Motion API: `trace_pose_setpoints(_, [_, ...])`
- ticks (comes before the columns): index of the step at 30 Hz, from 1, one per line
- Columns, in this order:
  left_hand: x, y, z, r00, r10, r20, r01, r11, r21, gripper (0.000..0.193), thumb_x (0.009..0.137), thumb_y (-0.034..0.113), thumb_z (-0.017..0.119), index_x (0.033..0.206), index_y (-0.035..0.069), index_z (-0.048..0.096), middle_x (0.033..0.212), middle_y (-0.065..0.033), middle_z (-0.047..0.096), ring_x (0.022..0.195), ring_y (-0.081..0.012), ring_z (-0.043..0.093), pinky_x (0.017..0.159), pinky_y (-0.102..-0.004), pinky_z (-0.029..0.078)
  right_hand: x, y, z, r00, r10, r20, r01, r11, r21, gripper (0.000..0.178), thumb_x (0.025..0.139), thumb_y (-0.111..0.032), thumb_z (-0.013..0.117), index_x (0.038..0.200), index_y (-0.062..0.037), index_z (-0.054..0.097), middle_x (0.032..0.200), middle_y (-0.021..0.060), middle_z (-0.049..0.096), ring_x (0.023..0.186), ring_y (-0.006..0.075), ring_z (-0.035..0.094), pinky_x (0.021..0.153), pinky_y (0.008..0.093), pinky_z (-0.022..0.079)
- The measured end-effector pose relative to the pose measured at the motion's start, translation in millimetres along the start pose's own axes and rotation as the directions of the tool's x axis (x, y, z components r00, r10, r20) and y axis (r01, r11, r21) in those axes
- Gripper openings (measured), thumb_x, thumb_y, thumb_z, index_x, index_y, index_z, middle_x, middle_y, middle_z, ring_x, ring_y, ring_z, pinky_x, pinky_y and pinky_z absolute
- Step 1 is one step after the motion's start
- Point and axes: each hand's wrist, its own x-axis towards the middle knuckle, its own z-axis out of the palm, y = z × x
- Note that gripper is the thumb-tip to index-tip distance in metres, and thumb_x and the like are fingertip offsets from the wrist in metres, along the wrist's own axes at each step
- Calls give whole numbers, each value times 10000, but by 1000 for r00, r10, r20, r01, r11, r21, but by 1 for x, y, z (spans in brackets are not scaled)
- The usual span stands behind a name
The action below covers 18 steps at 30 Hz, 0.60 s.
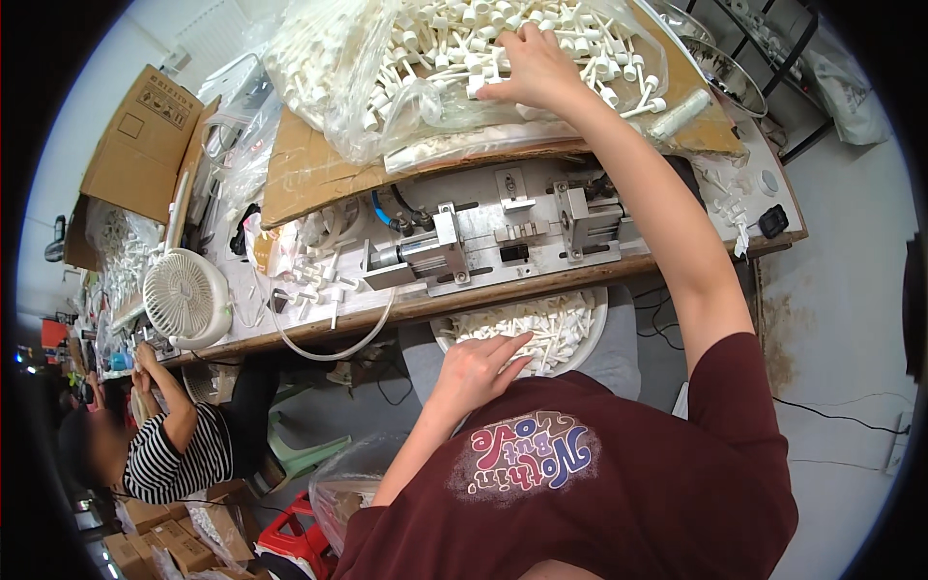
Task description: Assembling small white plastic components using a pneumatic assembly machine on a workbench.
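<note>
My right hand (537, 70) reaches to the far side of the bench, over a heap of white plastic stems with cap-like heads (440, 60). Its thumb and fingers are apart, touching pieces of the heap; nothing is clearly gripped. The heap lies on a clear plastic bag (360, 126). My left hand (476, 372) is at my lap, above a round white bowl (601, 329) of similar thin white pieces (553, 329). Its fingers stretch out over those pieces, and the fingertips partly blend with them.
A metal clamping fixture (517, 237) sits on the bench, below a cardboard sheet (309, 179). Loose white pieces (324, 285) and a white fan (184, 295) stand to its left. At far left, a person in a striped top (179, 454) works near an open cardboard box (145, 145).
</note>
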Motion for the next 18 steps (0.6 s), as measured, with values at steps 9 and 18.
trace_pose_setpoints(9, [-11, -6, 4, 1000, -22, 9, 22, 999, 24, 299, 832, 207, 728, 1120, 132, 701, 679, -28, 623, 564, -211, 612, 530, -341, 484, 20, 3, 20, 973, -27, 229, 8, 997, 82, 648, 644, -327, 715, 1257, -149, 600, 1299, 187, 479, 1168, 408, 518, 973, 440, 477])
trace_pose_setpoints(18, [-10, -5, 13, 1000, 9, 22, -9, 1000, -6, 294, 839, 211, 717, 1125, 150, 687, 680, -27, 615, 570, -222, 615, 530, -347, 493, -7, 32, -9, 889, -370, 270, 282, 907, 314, 413, 728, -136, 675, 1134, -135, 602, 1153, 78, 561, 1098, 270, 562, 955, 376, 469])
